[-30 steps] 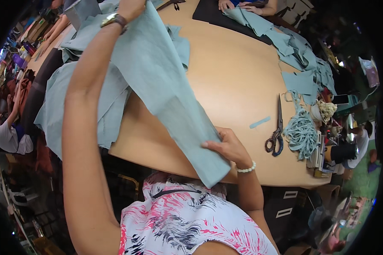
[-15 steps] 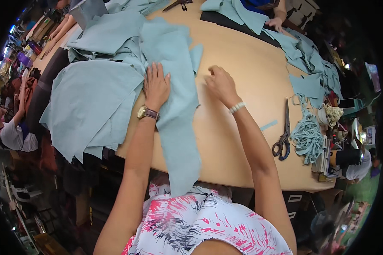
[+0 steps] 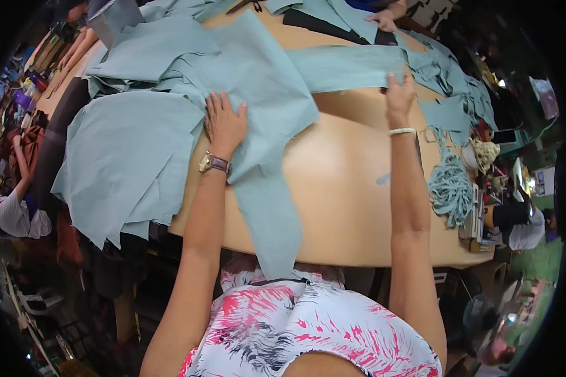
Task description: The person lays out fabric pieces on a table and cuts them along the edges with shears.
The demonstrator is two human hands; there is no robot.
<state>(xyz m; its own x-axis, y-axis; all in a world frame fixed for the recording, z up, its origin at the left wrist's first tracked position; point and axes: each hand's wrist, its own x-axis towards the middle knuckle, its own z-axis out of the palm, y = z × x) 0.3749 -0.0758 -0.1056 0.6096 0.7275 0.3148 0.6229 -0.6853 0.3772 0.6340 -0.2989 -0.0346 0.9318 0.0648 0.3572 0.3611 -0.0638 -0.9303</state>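
Observation:
A large, irregular light blue-green sheet of soft, leather-like material [image 3: 258, 81] lies across the table in front of me. My left hand [image 3: 225, 124] rests flat on its left part, fingers stretched out. At the far right, my right hand [image 3: 400, 100] is closed on the end of a long arm of the sheet, pulled out sideways and lifted off the tabletop. A narrower tail of the sheet hangs over the near edge to my lap. To the left, a stack of cut pieces [image 3: 126, 157] in the same colour overhangs the table edge.
Scissors are mostly hidden behind my right forearm. Tangled strips [image 3: 449, 191] and a small scrap [image 3: 383, 179] lie on the tabletop [image 3: 339, 207]. A grey box [image 3: 114, 24] stands far left. Another person's hand [image 3: 383, 20] touches blue-green pieces at the far side.
My right hand has moved right and away from me, taking hold of the sheet's end and stretching it sideways. The sheet's middle has lifted and spread. My left hand stays flat on it.

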